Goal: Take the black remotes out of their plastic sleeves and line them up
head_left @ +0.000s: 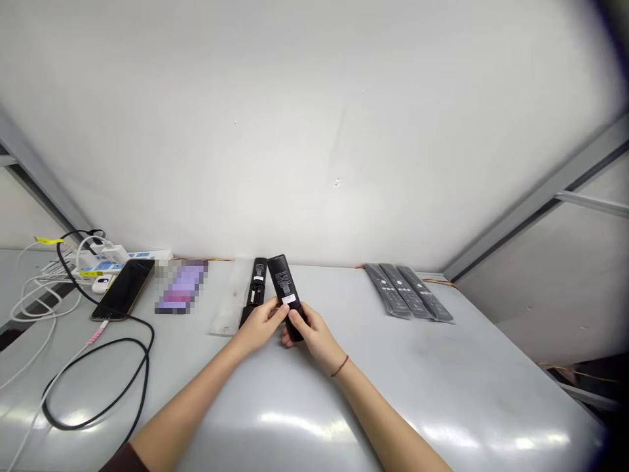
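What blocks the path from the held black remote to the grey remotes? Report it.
Nothing visible: only bare table lies between the black remote, gripped by the left hand and right hand, and the grey remotes.

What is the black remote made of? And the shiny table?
The black remote looks like hard plastic: smooth and faintly shiny, with a white label stuck on. The table looks like painted or coated metal or board, glossy enough to mirror lights in white patches; its look cannot settle which.

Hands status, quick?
Left hand: closed on the black remote control, at its side.
Right hand: closed, holding the same remote by its lower end.
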Demonstrator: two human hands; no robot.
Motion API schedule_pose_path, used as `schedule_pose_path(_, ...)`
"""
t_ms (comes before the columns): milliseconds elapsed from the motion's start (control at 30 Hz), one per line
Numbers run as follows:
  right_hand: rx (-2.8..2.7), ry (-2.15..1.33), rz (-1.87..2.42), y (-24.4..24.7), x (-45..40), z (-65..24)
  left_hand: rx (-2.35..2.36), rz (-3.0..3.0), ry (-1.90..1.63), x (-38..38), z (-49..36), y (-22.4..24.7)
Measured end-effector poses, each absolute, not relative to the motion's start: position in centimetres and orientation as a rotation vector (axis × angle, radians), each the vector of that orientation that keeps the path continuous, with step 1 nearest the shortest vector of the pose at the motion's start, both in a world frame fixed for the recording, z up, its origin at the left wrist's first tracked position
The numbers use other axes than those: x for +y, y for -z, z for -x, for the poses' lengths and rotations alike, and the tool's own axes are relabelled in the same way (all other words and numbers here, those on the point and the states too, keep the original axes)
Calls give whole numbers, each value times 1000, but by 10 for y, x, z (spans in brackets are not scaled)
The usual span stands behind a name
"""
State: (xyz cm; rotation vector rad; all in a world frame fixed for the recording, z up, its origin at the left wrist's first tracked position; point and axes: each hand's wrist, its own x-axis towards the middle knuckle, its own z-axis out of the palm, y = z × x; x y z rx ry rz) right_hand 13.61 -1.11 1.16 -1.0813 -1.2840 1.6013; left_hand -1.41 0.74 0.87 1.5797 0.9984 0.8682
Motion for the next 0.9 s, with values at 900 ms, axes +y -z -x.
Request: schedule_pose_path(900, -1859, -643, 1645, -2, 15, -187, 1315, -1782, -672, 0, 8, -1)
